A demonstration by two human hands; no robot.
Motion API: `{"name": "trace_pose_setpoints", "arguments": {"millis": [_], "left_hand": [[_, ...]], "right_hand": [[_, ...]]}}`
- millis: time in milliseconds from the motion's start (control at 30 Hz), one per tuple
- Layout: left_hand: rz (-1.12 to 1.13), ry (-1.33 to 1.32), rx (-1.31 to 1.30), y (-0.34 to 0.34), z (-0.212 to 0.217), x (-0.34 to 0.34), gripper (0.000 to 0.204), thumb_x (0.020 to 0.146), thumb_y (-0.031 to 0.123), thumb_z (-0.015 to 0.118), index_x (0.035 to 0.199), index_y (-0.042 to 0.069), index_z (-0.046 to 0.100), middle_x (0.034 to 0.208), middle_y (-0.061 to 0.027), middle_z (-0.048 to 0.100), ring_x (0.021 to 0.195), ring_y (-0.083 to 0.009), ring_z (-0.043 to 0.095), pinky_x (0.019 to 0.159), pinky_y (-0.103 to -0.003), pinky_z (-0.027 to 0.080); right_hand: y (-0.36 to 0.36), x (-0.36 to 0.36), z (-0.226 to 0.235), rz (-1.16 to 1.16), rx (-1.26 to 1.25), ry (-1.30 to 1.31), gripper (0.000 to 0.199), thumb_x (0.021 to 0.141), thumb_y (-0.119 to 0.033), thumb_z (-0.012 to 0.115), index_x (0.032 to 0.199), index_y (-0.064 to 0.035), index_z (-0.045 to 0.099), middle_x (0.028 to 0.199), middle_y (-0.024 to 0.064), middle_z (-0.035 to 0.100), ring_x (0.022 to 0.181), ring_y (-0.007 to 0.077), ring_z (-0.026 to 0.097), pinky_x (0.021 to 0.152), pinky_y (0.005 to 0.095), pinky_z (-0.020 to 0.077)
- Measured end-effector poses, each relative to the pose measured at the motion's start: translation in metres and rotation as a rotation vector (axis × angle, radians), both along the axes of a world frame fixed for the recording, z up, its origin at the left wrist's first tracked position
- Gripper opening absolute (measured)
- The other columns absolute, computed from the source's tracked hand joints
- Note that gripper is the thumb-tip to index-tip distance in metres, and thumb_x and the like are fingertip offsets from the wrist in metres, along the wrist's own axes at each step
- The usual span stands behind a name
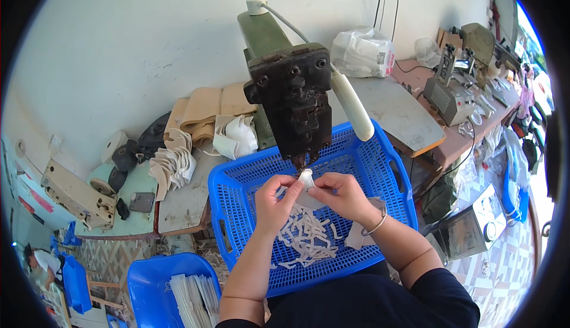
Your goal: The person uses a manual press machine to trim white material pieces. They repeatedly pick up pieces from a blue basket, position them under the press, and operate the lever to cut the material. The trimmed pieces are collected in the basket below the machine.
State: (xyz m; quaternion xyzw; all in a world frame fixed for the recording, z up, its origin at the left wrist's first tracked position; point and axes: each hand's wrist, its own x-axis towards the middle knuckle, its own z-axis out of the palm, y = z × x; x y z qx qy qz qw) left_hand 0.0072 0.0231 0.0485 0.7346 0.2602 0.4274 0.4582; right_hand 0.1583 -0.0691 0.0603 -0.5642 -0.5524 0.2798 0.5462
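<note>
Between both hands is a small white curved piece of sheet material, held up against the lower tip of a dark, greasy machine head. My left hand pinches its left side with thumb and fingers. On the right side, my right hand grips it the same way, a bangle on that wrist. The piece's exact kind is not clear, and its lower part is partly hidden by my fingers. Below my hands, a blue perforated plastic basket holds a heap of narrow white strips.
A long pale handle hangs from the machine's right side. Stacked beige and white cut pieces lie on the left table. A blue chair bears white sheets. Another machine stands at right; a person is far left.
</note>
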Motion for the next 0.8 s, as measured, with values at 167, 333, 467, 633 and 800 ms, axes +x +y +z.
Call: {"name": "trace_pose_setpoints", "arguments": {"millis": [167,333,467,633,800], "left_hand": [[-0.037,-0.086,-0.123,0.000,-0.006,0.007,0.011,0.082,0.011,0.066,0.082,0.001,0.060,0.078,-0.0019,0.061,0.073,-0.0073,0.052,0.067,-0.022,0.042],[-0.011,-0.149,-0.135,-0.001,-0.010,0.008,0.015,0.080,0.014,0.068,0.081,0.000,0.063,0.079,-0.0040,0.064,0.075,-0.0093,0.057,0.068,-0.022,0.044],[0.007,-0.159,-0.154,-0.003,-0.012,0.007,0.015,0.081,0.014,0.068,0.082,0.000,0.062,0.081,-0.0044,0.063,0.077,-0.0092,0.056,0.070,-0.023,0.044],[0.024,-0.207,-0.198,-0.006,-0.020,0.007,0.014,0.081,0.013,0.067,0.082,0.000,0.061,0.080,-0.0037,0.062,0.078,-0.0090,0.055,0.071,-0.023,0.044],[0.018,-0.253,-0.245,-0.008,-0.027,0.008,0.013,0.081,0.012,0.067,0.084,0.000,0.061,0.081,-0.0033,0.062,0.078,-0.0092,0.055,0.072,-0.023,0.043]], "right_hand": [[-0.002,0.007,0.007,-0.005,-0.002,-0.050,0.016,0.079,-0.010,0.067,0.087,0.0031,0.064,0.073,0.0062,0.062,0.066,0.0090,0.057,0.060,0.0234,0.0470],[0.000,0.008,0.006,-0.006,0.101,-0.130,0.015,0.077,-0.011,0.068,0.084,0.0017,0.065,0.069,0.0096,0.061,0.060,0.0162,0.058,0.056,0.0276,0.0462],[0.001,0.010,0.008,-0.020,0.120,-0.219,0.016,0.074,-0.012,0.069,0.083,0.0013,0.066,0.070,0.0105,0.060,0.062,0.0224,0.059,0.058,0.0301,0.0469],[0.004,0.015,0.013,-0.015,0.202,-0.327,0.016,0.071,-0.012,0.071,0.081,-0.0006,0.067,0.073,0.0098,0.063,0.067,0.0244,0.060,0.062,0.0323,0.0480],[0.010,0.025,0.022,0.030,0.277,-0.432,0.015,0.067,-0.011,0.073,0.079,-0.0022,0.067,0.072,0.0087,0.063,0.066,0.0244,0.059,0.062,0.0331,0.0472]]}}
